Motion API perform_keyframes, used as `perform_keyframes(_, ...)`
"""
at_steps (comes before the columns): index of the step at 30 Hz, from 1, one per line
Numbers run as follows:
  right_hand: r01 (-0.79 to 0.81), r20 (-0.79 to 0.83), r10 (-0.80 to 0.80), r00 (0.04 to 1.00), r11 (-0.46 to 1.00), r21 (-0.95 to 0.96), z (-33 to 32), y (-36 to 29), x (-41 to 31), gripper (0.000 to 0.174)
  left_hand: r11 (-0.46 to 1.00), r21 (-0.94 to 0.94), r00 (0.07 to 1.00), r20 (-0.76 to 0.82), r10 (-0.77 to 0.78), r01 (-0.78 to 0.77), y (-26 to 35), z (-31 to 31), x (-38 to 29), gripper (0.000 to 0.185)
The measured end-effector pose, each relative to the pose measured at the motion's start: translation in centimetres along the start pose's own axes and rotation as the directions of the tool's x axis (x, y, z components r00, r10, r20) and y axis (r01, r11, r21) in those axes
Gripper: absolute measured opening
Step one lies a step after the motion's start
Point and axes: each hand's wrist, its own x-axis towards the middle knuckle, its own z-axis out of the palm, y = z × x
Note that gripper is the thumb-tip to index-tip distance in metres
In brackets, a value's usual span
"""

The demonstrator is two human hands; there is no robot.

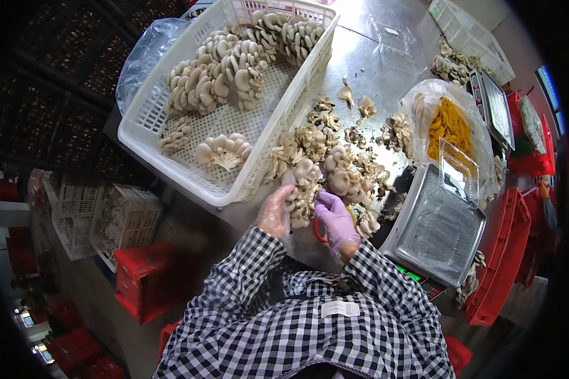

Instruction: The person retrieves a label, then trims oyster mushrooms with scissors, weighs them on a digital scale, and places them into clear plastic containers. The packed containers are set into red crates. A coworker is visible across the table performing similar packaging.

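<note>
My left hand (276,213), in a clear plastic glove, grips a cluster of grey oyster mushrooms (304,182) from the left, low over the steel table. On the cluster's other side, my right hand (336,220) in a purple glove pinches at its edge. A red loop (319,231), apparently a scissor handle, shows beneath my right hand; a yellow part shows beside it, and the rest is hidden. Loose oyster mushroom clusters (346,175) and trimmings lie just beyond my hands. Left of them stands a white perforated plastic crate (284,121) with larger mushroom clusters (242,71) inside.
At right, a clear plastic tray (436,227) rests on a scale, a clear lid (459,166) at its far end. Behind is a bag of orange strands (448,125). A second scale (493,104) stands farther back. Red crates (147,279) and white crates (123,218) stand at left.
</note>
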Motion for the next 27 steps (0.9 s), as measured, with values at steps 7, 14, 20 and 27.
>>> perform_keyframes(7,0.171,0.109,-0.143,0.984,0.931,-0.321,-3.6,-0.2,-5.2,0.046,0.925,-0.363,0.965,0.263,-0.014,0.112,0.8,-0.6,-2.2,0.056)
perform_keyframes(14,0.042,0.048,-0.183,0.982,-0.041,-0.998,-3.1,2.8,-2.5,0.072,0.937,-0.344,0.963,0.269,0.035,0.062,-0.6,-3.7,-1.8,0.056)
perform_keyframes(20,-0.107,-0.116,-0.189,0.975,0.059,-0.992,-2.4,2.3,-1.0,0.069,0.961,-0.274,0.947,0.315,0.062,0.028,-1.1,-5.5,-1.9,0.055)
perform_keyframes(27,-0.159,0.099,0.183,0.978,0.963,-0.217,-5.8,0.2,-3.7,0.068,0.933,-0.361,0.945,0.311,0.102,0.018,-1.0,-4.1,-1.7,0.051)
